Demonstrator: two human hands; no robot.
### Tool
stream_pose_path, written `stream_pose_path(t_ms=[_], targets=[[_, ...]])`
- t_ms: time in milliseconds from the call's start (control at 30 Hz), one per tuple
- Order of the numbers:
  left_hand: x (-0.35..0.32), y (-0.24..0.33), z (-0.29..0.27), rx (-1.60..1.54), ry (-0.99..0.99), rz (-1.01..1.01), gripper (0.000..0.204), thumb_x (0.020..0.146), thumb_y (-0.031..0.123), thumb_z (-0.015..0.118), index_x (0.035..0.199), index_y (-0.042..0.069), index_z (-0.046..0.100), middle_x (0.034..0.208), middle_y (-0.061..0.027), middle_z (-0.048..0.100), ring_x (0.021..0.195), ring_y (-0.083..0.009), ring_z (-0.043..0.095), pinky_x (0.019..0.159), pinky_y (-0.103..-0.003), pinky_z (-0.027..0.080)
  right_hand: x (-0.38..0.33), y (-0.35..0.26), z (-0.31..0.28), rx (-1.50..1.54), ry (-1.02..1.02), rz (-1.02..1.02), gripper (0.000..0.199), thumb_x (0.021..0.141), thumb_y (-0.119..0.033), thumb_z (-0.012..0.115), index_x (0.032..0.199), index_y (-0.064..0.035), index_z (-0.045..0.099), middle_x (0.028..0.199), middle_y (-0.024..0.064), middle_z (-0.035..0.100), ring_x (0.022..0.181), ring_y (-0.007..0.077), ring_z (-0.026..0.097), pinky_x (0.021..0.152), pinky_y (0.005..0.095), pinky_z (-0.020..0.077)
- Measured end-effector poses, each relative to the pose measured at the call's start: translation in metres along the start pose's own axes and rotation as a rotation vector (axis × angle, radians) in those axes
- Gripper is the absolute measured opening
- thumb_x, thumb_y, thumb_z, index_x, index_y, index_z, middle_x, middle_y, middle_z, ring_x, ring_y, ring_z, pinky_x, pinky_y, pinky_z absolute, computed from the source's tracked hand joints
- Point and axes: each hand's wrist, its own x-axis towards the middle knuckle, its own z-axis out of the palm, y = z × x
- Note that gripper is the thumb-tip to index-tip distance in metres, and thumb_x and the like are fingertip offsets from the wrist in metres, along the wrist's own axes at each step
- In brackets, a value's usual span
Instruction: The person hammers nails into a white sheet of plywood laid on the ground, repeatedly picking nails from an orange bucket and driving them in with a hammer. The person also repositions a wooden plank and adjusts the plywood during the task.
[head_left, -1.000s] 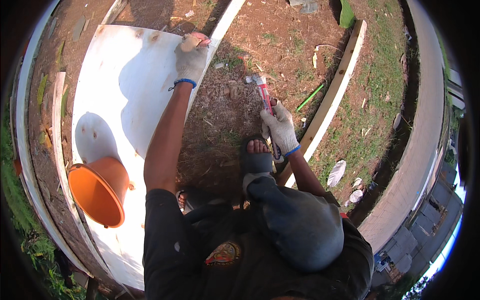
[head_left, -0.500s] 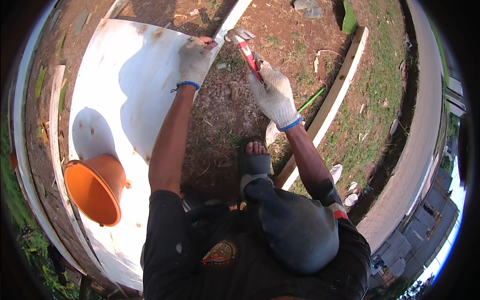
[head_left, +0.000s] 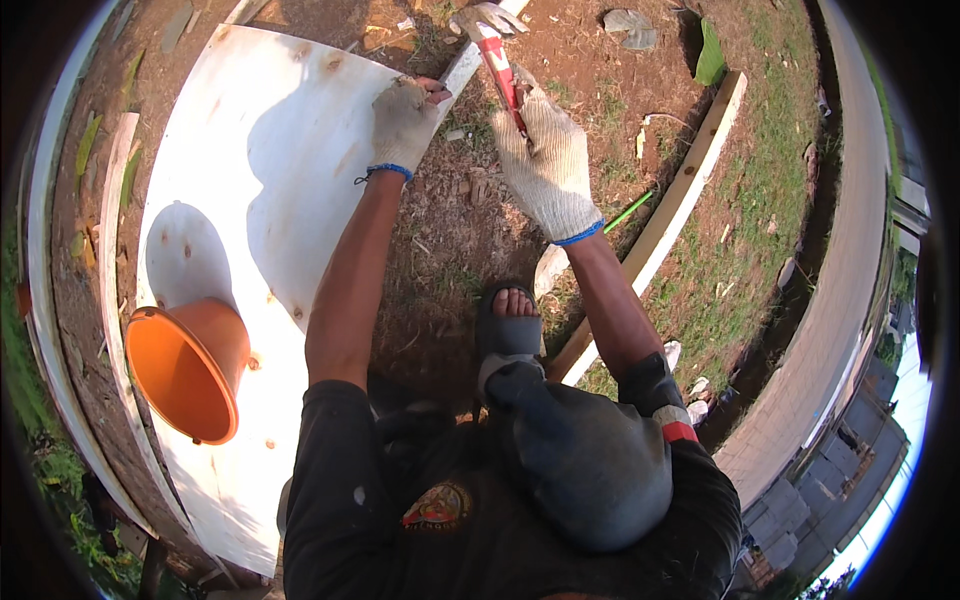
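Note:
My right hand (head_left: 548, 160), in a knitted off-white glove with a blue cuff, is wrapped round the red handle of a claw hammer (head_left: 500, 72). The hammer's metal head is over a long pale wooden batten (head_left: 465, 68). In a matching glove, my left hand (head_left: 403, 128) lies at the right edge of a white plywood sheet (head_left: 310, 130), beside the batten. Its bare fingertips are pinched together at that edge; whatever is between them is too small to make out. Both forearms reach up from the lower edge.
An orange bucket (head_left: 190, 370) lies tipped on the sheet at the left. Another timber beam (head_left: 680, 190) is on the ground to the right, near a thin green stick (head_left: 630, 211). My sandalled foot (head_left: 512, 325) stands between sheet and beam. A pale wall (head_left: 850, 250) curves along the right.
The hammer and my right hand have moved up and away, with the head now farther along the batten. My left hand stays at the sheet's edge. The whole view has shifted slightly.

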Motion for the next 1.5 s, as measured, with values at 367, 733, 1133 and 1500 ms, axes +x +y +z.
stream_pose_path(t_ms=[367, 733, 1133, 1500], targets=[[-0.010, 0.009, -0.014, 0.163, -0.140, 0.017, 0.071, 0.091, 0.054, 0.071, 0.140, 0.005, 0.057, 0.137, -0.0179, 0.062, 0.125, -0.0345, 0.058, 0.106, -0.045, 0.046, 0.003, 0.009, 0.001, -0.013, 0.021, -0.002, 0.024, 0.098, -0.023, 0.063, 0.106, -0.0008, 0.061, 0.087, 0.0261, 0.066, 0.085, 0.0450, 0.069, 0.073, 0.0506, 0.0550], [-0.103, 0.001, -0.022, 0.914, -0.204, 0.022, 0.082, 0.102, 0.049, 0.044, 0.164, 0.000, 0.024, 0.172, -0.0150, 0.023, 0.158, -0.0389, 0.018, 0.129, -0.050, 0.015, -0.057, 0.061, 0.044, 0.108, -0.005, 0.166, 0.022, 0.102, -0.024, 0.066, 0.107, -0.0023, 0.066, 0.074, 0.0126, 0.062, 0.066, 0.0213, 0.060, 0.062, 0.0376, 0.0486], [-0.111, -0.047, 0.002, 1.928, 0.107, 0.231, 0.076, 0.107, 0.049, 0.042, 0.161, -0.002, 0.030, 0.171, -0.0152, 0.027, 0.157, -0.0349, 0.022, 0.129, -0.049, 0.018, -0.008, 0.029, 0.036, -0.148, 0.073, -0.075, 0.025, 0.103, -0.026, 0.064, 0.101, -0.0014, 0.058, 0.073, 0.0222, 0.064, 0.068, 0.0389, 0.068, 0.058, 0.0474, 0.0520], [-0.110, -0.008, -0.023, 1.214, -0.248, 0.062, 0.075, 0.104, 0.046, 0.049, 0.160, -0.003, 0.033, 0.170, -0.0170, 0.027, 0.156, -0.0331, 0.024, 0.128, -0.048, 0.019, -0.005, 0.005, 0.005, 0.081, 0.084, -0.028, 0.024, 0.104, -0.025, 0.063, 0.105, -0.0016, 0.060, 0.076, 0.0210, 0.064, 0.070, 0.0351, 0.066, 0.063, 0.0446, 0.0521]])
